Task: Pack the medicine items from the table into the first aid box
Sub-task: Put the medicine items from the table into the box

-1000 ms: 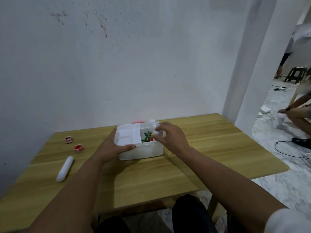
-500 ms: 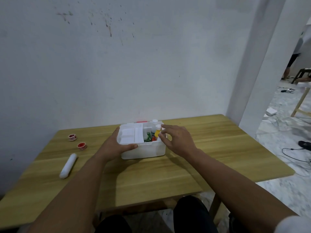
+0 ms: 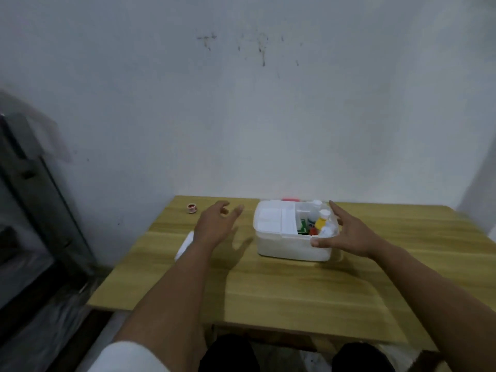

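The white first aid box (image 3: pixel 284 245) stands open on the wooden table (image 3: pixel 295 288), holding small bottles, one with a yellow label (image 3: pixel 320 222), and green and red packs. My right hand (image 3: pixel 346 234) rests against the box's right end, thumb on the front rim, fingers spread. My left hand (image 3: pixel 214 224) hovers open over the table left of the box, holding nothing. A white roll (image 3: pixel 185 244) lies partly hidden under my left forearm. A small red-and-white tape roll (image 3: pixel 192 208) sits at the table's far left corner. A second tape roll is not visible.
A plain white wall rises right behind the table. A dark cabinet or frame (image 3: pixel 35 210) stands on the left beside the table's edge. My knees show below the front edge.
My left hand has let go of the box and moved left toward the items on the table. My right hand has left the bottles and now rests on the box's right end. The view swung left.
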`<state>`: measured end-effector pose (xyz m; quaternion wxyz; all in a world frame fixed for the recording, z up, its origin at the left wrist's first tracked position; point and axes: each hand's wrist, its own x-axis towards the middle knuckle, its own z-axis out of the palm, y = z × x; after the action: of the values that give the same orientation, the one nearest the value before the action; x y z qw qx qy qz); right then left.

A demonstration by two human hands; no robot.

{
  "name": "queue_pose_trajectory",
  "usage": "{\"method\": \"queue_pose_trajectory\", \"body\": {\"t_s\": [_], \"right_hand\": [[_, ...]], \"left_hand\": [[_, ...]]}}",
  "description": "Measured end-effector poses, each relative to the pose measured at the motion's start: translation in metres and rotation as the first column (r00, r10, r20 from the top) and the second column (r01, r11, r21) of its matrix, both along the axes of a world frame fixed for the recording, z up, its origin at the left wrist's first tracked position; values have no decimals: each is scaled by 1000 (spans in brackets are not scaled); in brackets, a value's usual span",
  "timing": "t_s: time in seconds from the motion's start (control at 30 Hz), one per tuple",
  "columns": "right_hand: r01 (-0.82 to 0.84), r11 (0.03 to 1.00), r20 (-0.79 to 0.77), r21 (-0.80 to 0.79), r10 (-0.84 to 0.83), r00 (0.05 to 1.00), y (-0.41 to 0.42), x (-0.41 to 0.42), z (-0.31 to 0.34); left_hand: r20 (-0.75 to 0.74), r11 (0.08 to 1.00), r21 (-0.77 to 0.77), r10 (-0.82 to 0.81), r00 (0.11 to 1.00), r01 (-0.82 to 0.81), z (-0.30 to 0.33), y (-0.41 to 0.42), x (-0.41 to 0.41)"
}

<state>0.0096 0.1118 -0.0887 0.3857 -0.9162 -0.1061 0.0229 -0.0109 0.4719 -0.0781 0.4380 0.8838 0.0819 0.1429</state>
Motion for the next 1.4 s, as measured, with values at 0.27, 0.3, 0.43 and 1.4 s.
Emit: {"method": "queue_pose_trajectory", "body": {"t_s": [0.27, 0.3, 0.43, 1.4], "right_hand": [[-10, 996, 25, 86, 8, 1000, 6, 2, -12], [-12, 996, 21, 86, 10, 1000, 6, 1, -12], [-11, 996, 8, 87, 10, 1000, 7, -2, -9], [30, 990, 1, 134, -30, 1000, 9, -13, -6]], "left_hand": [[-315, 815, 568, 345, 884, -115, -26, 78, -12], [-304, 818, 564, 333, 893, -113, -31, 80, -12], [-229, 845, 518, 288, 930, -134, -31, 70, -9], [41, 998, 39, -55, 998, 54, 41, -67, 45]]}}
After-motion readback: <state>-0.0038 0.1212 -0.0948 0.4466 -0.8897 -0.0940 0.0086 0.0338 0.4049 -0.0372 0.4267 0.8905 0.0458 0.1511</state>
